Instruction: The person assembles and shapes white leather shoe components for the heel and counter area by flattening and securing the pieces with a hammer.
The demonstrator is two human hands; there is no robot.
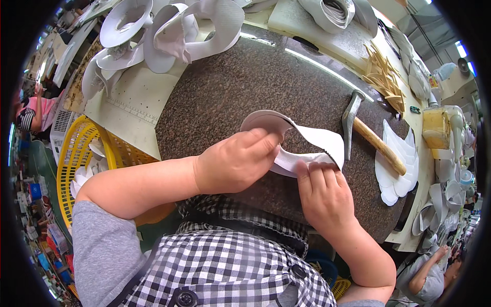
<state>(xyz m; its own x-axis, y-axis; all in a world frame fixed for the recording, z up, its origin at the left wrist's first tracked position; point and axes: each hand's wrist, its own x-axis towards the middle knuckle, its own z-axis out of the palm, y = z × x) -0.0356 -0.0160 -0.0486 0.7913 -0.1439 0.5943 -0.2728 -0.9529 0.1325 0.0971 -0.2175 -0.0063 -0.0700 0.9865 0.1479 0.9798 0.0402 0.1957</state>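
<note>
The curved white shoe-upper piece (307, 140) is lying on the dark speckled stone slab (245, 87), near the slab's front edge, and both hands are pressing on it. Far to the left, a yellow plastic basket (76, 148) is sitting below the bench edge with white cut pieces (87, 171) inside it. Above it, a heap of white upper pieces (163, 30) is resting on the pale cutting board (133, 102) beside the slab. The left hand (235, 161) is lying curled over the piece's left end, its fingers (261, 140) bending down onto the rounded edge and pinning it flat. The right hand (325, 197) is lying just beside it, its fingertips (314, 171) pressing, nearly straight, on the piece's lower edge; neither hand is lifting the piece. To the right of the piece, a hammer with a wooden handle (368, 135) is lying on the slab, close to the piece. Farther right, a fanned stack of white cut pieces (399, 163) is sitting at the slab's edge, and a pile of wooden sticks (383, 77) is lying behind it.
</note>
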